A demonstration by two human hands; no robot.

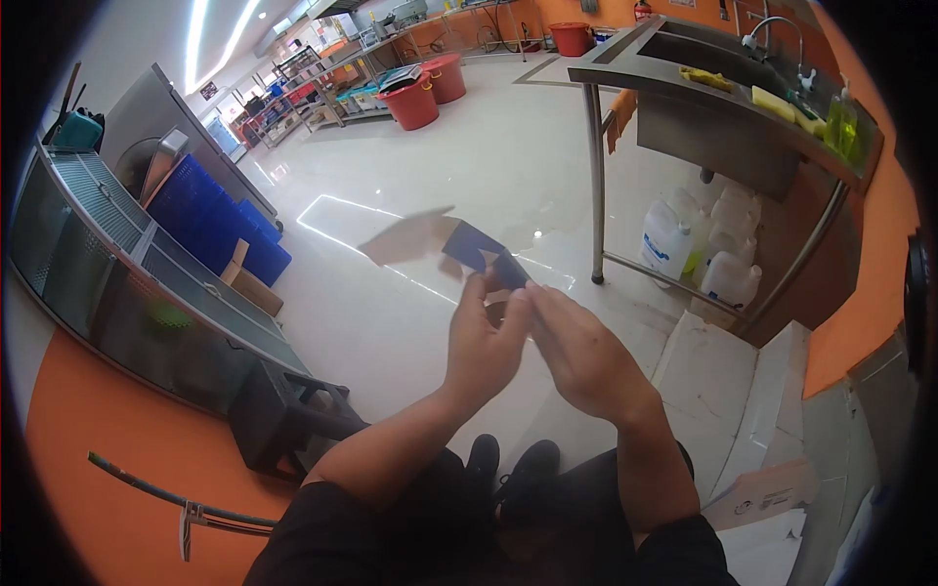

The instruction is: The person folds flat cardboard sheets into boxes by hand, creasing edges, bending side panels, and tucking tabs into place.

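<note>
Both of my hands are raised over the floor in the middle of the head view, close together on a folded piece of card [471, 244]. The card has a blue face and a greyish-tan flap reaching out to the left, partly blurred. My left hand [486, 337] pinches its near end between thumb and fingers. Along the card's right edge, my right hand [583, 354] is closed with fingers pressed together and the thumb near the left hand's fingers. The fingers hide the card's near end.
At the right stands a steel sink table [674, 78] with plastic jugs [669, 239] beneath it. On the left are a glass-fronted cabinet [166, 293], blue crates [210, 220] and a black stool [283, 410]. Cardboard [762, 496] lies at lower right; red tubs [410, 105] stand farther off.
</note>
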